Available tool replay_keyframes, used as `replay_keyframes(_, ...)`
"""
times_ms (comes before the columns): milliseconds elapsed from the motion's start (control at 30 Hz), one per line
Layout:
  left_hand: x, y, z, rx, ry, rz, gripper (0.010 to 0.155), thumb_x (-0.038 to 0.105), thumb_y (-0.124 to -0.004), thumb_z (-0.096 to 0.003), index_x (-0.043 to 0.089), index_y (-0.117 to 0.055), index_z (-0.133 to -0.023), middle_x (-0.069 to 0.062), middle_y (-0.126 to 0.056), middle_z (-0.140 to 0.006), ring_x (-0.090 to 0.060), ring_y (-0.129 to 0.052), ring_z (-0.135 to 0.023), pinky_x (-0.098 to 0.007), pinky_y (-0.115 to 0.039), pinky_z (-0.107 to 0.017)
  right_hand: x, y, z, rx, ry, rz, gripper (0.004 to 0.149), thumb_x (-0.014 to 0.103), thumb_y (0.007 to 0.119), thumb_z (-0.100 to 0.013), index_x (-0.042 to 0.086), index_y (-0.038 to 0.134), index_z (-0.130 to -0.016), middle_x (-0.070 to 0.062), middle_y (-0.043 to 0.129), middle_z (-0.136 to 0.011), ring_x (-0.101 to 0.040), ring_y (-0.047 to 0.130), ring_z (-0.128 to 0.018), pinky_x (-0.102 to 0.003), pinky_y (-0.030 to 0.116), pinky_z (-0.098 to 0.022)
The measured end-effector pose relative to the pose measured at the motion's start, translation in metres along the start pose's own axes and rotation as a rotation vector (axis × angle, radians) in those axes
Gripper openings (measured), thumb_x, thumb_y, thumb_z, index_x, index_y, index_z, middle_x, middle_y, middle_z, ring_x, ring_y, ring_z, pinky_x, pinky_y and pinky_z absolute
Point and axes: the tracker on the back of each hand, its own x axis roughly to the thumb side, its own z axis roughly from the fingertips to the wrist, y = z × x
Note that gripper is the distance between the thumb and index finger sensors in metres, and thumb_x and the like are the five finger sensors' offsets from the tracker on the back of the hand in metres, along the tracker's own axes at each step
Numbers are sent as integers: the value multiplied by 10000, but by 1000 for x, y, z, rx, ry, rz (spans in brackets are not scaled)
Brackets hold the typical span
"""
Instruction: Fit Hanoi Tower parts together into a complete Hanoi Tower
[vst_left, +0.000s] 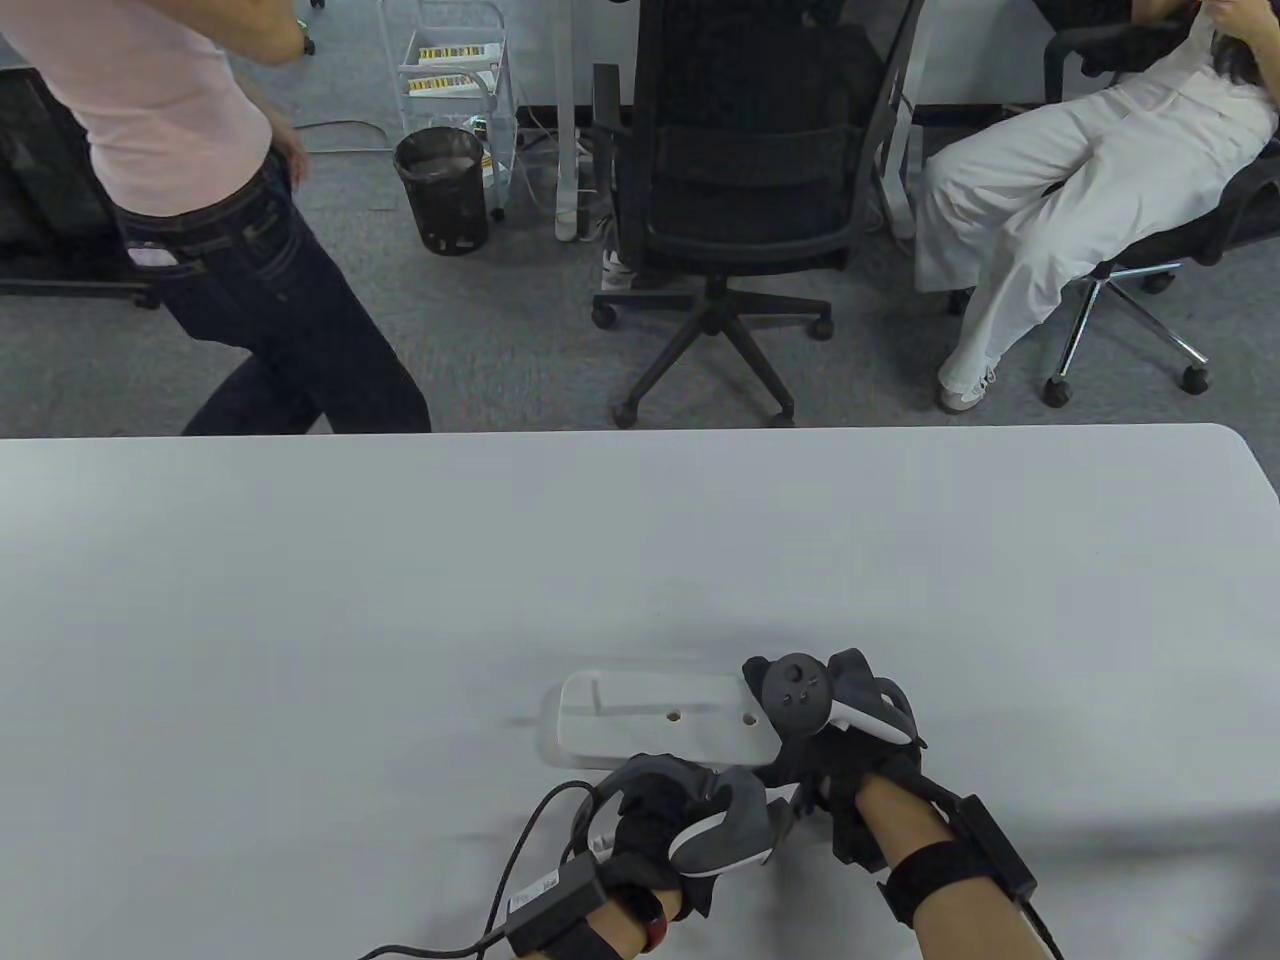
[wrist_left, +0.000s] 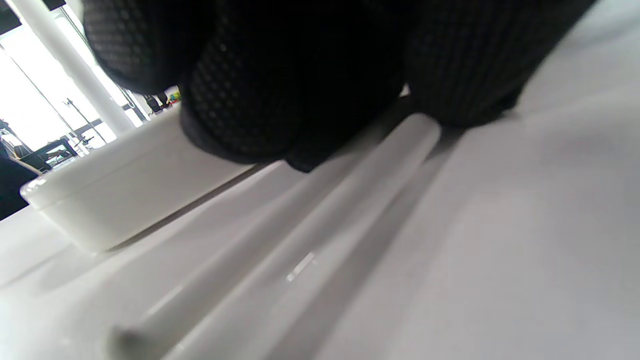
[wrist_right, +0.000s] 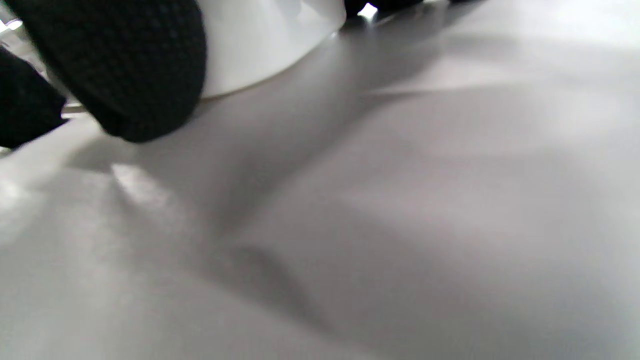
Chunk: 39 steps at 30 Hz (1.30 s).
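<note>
On the table view I see the white base (vst_left: 650, 715) of the tower lying flat on the grey table (vst_left: 300, 620), near its front edge. The base has two small round holes on its top and a raised part at its left end. My left hand (vst_left: 680, 815) is just in front of the base, at its near edge, with the tracker on its back. My right hand (vst_left: 850, 740) is at the right end of the base and covers that corner.

On the left wrist view the gloved fingers (wrist_left: 280, 85) are curled down onto a white rod (wrist_left: 310, 220) that lies on the table, beside the base (wrist_left: 115, 195). The fingers rest on the far end of the rod, but I cannot tell if they really close around it.

On the right wrist view one gloved fingertip (wrist_right: 125, 65) is against the rounded side of the base (wrist_right: 260, 45), low near the table. Whether this hand grips the base or only touches it, I cannot tell.

Beyond the table stand a black office chair (vst_left: 740, 190) and a black waste bin (vst_left: 443, 190).
</note>
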Motion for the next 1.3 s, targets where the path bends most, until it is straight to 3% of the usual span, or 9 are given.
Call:
replay_keyframes(400,6,-4,3,78,-56,-57,485,407,-913,-386,112,-984,-765,-100,-1085,-606,-289,-1083,-407,-451,-881,-421,-1,1,-1,-1,-1,-1,1109,439,933,-288,170,122,-994,-165,268,-1096,-436,324,-1011,-640,371,-709)
replay_keyframes(700,2,-8,3,157,-89,-62,499,455,-916,-347,130,-1002,-716,-82,-1091,-546,-258,-1080,-353,-432,-892,-393,-2,2,-2,0,2,0,1109,440,933,-288,170,121,-994,-164,268,-1096,-435,323,-1011,-640,371,-709)
replay_keyframes(967,-1,-10,3,154,-79,-71,506,482,-908,-327,158,-1002,-704,-65,-1092,-536,-239,-1081,-346,-423,-901,-392,-1,1,-1,1,6,1,1110,439,933,-288,169,121,-993,-166,267,-1095,-436,323,-1011,-640,372,-708)
replay_keyframes(1133,-14,-6,11,188,-72,-40,495,485,-905,-327,180,-1002,-704,-56,-1094,-541,-231,-1088,-350,-418,-911,-391,-1,1,-2,-1,4,-3,1109,440,933,-288,170,121,-994,-163,267,-1095,-434,322,-1011,-638,371,-708)
replay_keyframes(1300,-42,13,24,265,-48,67,493,485,-905,-322,188,-1001,-704,-52,-1096,-541,-227,-1093,-350,-414,-917,-391,-2,2,-2,-2,3,-5,1111,443,933,-286,170,121,-994,-164,269,-1095,-434,320,-1011,-638,369,-708)
